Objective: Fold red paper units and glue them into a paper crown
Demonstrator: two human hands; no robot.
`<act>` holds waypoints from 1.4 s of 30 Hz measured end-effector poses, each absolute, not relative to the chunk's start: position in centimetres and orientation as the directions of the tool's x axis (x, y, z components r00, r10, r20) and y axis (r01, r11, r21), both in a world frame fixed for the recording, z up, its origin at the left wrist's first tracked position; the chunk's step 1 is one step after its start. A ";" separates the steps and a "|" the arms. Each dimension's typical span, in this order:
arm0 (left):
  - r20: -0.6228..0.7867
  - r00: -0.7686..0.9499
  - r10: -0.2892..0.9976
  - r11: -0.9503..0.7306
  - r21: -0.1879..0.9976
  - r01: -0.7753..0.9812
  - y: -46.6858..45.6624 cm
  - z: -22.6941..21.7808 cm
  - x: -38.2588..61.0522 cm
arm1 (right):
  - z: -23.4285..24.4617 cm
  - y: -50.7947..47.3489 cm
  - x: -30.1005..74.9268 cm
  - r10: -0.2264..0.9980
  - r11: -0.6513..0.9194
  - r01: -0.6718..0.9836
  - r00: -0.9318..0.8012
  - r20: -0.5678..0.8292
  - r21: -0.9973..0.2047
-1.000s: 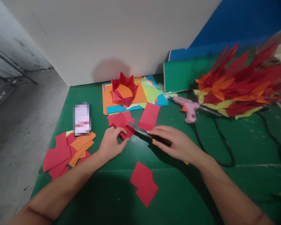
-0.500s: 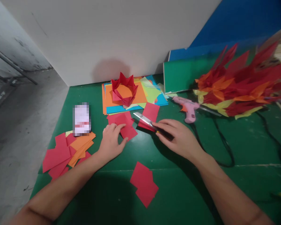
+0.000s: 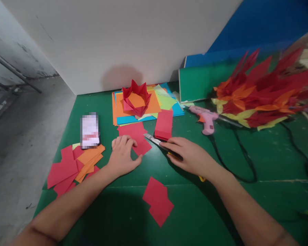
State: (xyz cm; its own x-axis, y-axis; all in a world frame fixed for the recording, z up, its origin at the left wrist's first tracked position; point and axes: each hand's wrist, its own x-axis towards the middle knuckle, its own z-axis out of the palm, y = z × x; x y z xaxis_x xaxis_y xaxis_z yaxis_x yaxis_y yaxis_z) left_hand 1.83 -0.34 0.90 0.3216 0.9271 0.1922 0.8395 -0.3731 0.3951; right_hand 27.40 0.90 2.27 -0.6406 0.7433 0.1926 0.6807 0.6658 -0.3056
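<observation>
My right hand grips a utility knife with a dark, partly yellow handle. Its long silver blade points left, over the gap between two lots of red paper. My left hand rests at the edge of several overlapping red paper pieces, its fingers loosely bent and the thumb spread apart from them. Just beyond the knife lies a red paper rectangle, folded or stacked at its near edge. Closer to me are more red paper squares, overlapping on the green table.
A red paper ring with points sits on coloured sheets by the white panel. To the right are a pink glue gun with its cord and red-orange paper flowers. On the left, a blurred-out phone stands by paper scraps.
My right hand and the knife have shifted a little left and nearer to me. The red rectangle has turned straighter and lies apart from the blade's middle. My left hand has barely moved.
</observation>
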 end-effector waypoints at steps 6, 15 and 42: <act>0.200 0.347 0.916 -0.400 0.419 0.815 -0.2 0.9 1.8 | 2.1 1.0 27.8 0.724 0.684 0.657 -0.662 0.191 -0.317; 0.194 0.369 0.909 -0.417 0.429 0.802 -0.2 0.9 1.7 | 2.1 1.1 28.2 0.766 0.642 0.721 -0.605 0.216 -0.259; 0.144 0.406 0.902 -0.429 0.388 0.816 0.1 0.8 1.4 | 0.6 1.5 26.8 0.659 0.751 0.608 -0.715 0.235 -0.257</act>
